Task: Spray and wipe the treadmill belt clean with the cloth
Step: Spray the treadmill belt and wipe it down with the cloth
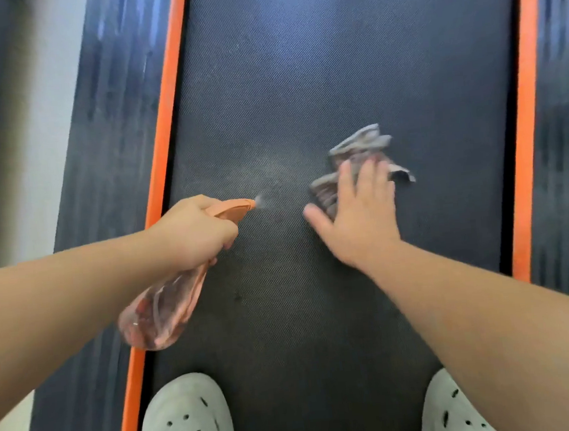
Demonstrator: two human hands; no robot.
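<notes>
Treadmill belt [331,56], cloth [359,147] under flat right hand [359,215], spray bottle [161,312] in curled left hand [195,233]

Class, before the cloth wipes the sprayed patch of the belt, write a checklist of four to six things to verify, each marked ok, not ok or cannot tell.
1. The spray bottle is gripped by the left hand: ok.
2. Its nozzle points at the treadmill belt, with mist leaving it: ok.
3. The cloth lies on the belt under the right hand: ok.
4. The patch is wet enough: cannot tell.
5. The shoes stand apart from the patch: ok.
</notes>
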